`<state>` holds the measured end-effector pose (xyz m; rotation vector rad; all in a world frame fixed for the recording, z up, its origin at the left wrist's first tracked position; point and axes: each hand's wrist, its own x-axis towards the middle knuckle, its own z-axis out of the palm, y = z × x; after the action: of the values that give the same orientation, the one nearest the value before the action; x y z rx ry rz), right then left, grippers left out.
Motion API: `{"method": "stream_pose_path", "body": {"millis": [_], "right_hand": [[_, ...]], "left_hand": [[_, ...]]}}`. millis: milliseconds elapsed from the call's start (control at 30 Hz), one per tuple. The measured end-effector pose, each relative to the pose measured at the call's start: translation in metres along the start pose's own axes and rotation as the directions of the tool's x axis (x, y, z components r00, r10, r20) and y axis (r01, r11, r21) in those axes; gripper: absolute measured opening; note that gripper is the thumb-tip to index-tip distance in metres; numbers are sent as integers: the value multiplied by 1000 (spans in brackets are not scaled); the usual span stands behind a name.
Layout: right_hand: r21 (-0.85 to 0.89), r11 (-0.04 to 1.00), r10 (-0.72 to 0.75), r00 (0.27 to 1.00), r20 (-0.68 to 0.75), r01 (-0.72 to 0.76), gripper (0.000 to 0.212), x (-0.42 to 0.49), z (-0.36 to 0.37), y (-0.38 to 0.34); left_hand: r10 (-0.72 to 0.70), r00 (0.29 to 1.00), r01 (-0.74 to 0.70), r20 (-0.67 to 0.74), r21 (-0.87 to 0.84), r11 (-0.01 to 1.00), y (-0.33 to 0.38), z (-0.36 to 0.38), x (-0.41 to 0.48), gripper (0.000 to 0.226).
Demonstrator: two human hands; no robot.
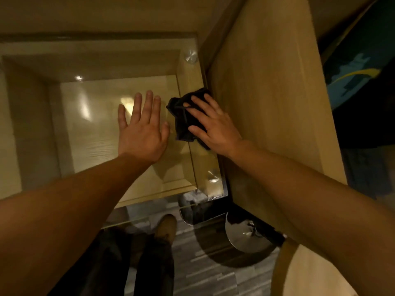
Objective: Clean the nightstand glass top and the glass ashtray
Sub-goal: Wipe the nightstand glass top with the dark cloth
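Note:
The nightstand glass top [92,116] lies below me, clear, with the wooden shelf showing through it. My left hand [143,129] rests flat on the glass with fingers spread and nothing in it. My right hand [213,124] presses a crumpled black cloth [183,118] onto the glass near its right edge, beside the wooden panel. No ashtray is in view.
A tall wooden panel [267,92] stands right against the nightstand's right side. Round metal mounts [190,55] hold the glass corners. On the grey floor below sit a shiny metal bin lid [245,236] and my shoe [165,227].

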<state>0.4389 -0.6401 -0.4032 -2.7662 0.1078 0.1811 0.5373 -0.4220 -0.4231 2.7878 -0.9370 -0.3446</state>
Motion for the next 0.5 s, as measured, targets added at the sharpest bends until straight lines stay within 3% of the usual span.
{"method": "stream_pose_path", "body": {"millis": [500], "right_hand": [[48, 994, 100, 995, 21, -101, 60, -132, 31, -45]], "left_hand": [[18, 998, -21, 58, 41, 999, 0, -7, 1, 72]]}}
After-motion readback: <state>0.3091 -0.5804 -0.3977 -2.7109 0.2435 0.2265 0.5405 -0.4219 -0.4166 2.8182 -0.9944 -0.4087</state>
